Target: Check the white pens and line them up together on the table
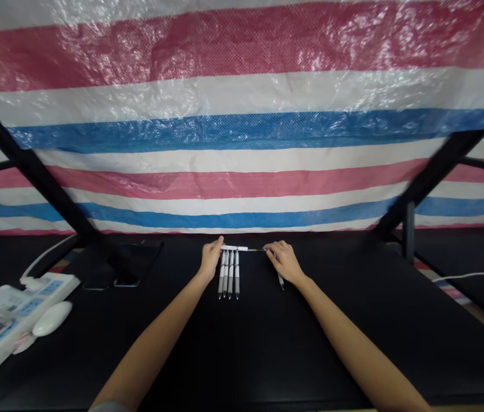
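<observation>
A white pen barrel (238, 248) is gripped at one end by the left hand (211, 260); its thin refill (256, 250), extending toward the right hand (284, 261), is pinched there, beside four pens (230, 276) on the desk (242, 349).

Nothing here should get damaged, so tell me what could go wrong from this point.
The thin rod between the barrel in the left hand and the right hand might bend if forced off line. The four pens lie close to the barrel, so a dip of the left hand could scatter them. The grey piece jutting from under the right hand might get knocked.
</observation>
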Action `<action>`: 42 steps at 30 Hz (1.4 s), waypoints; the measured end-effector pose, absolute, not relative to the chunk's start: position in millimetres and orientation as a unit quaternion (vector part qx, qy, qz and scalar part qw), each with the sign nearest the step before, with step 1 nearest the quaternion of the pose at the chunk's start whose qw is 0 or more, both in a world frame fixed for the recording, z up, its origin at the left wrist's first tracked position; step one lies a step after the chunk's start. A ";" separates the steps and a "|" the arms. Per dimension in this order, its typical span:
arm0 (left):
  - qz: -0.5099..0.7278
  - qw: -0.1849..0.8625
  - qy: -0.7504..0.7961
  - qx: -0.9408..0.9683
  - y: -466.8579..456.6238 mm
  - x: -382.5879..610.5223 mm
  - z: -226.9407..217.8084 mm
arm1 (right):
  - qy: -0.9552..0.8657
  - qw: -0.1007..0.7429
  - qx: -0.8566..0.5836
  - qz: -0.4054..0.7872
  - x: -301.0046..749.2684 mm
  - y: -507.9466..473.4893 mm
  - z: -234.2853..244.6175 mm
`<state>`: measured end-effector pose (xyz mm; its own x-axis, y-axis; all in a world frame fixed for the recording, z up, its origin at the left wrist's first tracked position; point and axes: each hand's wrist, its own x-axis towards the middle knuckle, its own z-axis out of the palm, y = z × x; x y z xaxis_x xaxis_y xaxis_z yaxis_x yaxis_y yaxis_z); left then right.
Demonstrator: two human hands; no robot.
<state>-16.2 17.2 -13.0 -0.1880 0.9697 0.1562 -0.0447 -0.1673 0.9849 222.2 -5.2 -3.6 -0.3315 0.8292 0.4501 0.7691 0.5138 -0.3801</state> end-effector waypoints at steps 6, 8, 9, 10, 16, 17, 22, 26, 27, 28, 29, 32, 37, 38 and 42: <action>0.588 0.413 0.491 0.493 17.1 -15.3 -14.0 | -0.817 0.296 -0.494 0.038 222.6 -5.0 -3.9; 0.584 0.406 0.494 0.500 16.8 -15.0 -14.0 | -0.818 0.294 -0.493 0.034 222.5 -5.2 -3.7; 0.582 0.401 0.497 0.504 16.6 -14.8 -13.8 | -0.819 0.294 -0.492 0.033 222.5 -5.3 -3.5; 0.579 0.397 0.498 0.509 16.4 -14.6 -13.6 | -0.820 0.293 -0.491 0.033 222.4 -5.4 -3.4; 0.560 0.359 0.481 0.571 15.9 -12.1 -10.7 | -0.828 0.284 -0.482 0.030 221.9 -6.2 -3.1; 0.553 0.346 0.482 0.585 16.1 -11.9 -10.4 | -0.831 0.282 -0.479 0.029 221.7 -6.3 -3.2; 0.500 0.275 0.501 0.651 17.8 -12.1 -12.0 | -0.841 0.268 -0.469 0.024 220.8 -7.2 -3.1; 0.471 0.236 0.496 0.690 19.2 -11.8 -14.9 | -0.850 0.262 -0.456 0.023 221.0 -7.4 -2.8; 0.465 0.230 0.497 0.696 19.4 -11.6 -15.5 | -0.851 0.262 -0.455 0.023 221.1 -7.3 -2.9; 0.460 0.224 0.498 0.700 19.5 -11.4 -15.9 | -0.851 0.263 -0.454 0.024 221.3 -7.3 -3.0; 0.458 0.218 0.499 0.703 19.6 -11.3 -16.2 | -0.851 0.264 -0.454 0.025 221.4 -7.2 -3.2; 0.451 0.206 0.499 0.711 19.6 -11.1 -16.5 | -0.850 0.269 -0.452 0.030 221.6 -7.0 -3.6; 0.437 0.200 0.489 0.728 19.4 -10.4 -16.5 | -0.851 0.268 -0.451 0.034 221.3 -7.0 -3.5; 0.435 0.198 0.490 0.729 19.2 -10.3 -16.5 | -0.851 0.269 -0.451 0.034 221.2 -6.9 -3.4; 0.424 0.191 0.496 0.733 17.9 -10.6 -16.5 | -0.847 0.273 -0.454 0.040 221.4 -5.7 -4.2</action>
<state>-10.6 17.9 -16.5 0.1475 0.8897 0.4320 0.5659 -0.4342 0.7009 221.4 -5.7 -4.2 -0.4374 0.7917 0.4265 0.7477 0.5837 -0.3166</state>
